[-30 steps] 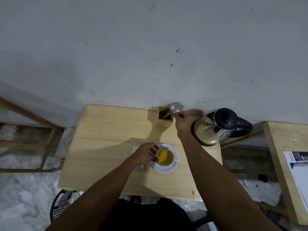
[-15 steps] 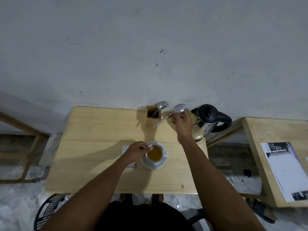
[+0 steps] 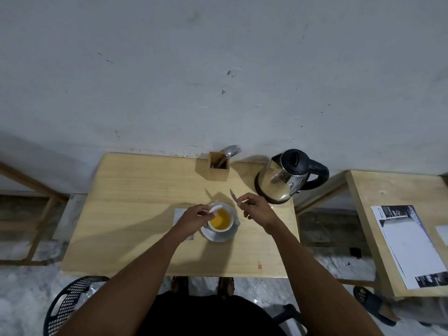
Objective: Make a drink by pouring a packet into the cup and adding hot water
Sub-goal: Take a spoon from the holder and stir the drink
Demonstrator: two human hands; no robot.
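Note:
A white cup [image 3: 226,227] of yellow-orange drink stands on a white saucer [image 3: 219,237] in the middle of the wooden table [image 3: 135,190]. My left hand [image 3: 194,218] grips the cup's left rim. My right hand [image 3: 257,209] hovers just right of the cup and pinches a metal spoon [image 3: 234,196]; its thin handle points up and away, and its bowl end is hidden in my fingers. A flat grey packet [image 3: 179,213] lies on the table, partly under my left hand. The steel kettle [image 3: 286,178] with a black lid stands at the back right.
A wooden cutlery holder [image 3: 218,167] with a spoon and fork stands at the table's back edge by the wall. A second table [image 3: 363,190] with printed paper [image 3: 409,246] is to the right. A black basket [image 3: 70,301] sits on the floor at lower left.
My right hand drew a spoon out of the cutlery holder and brought it down toward me, beside the cup. My left hand stayed on the cup.

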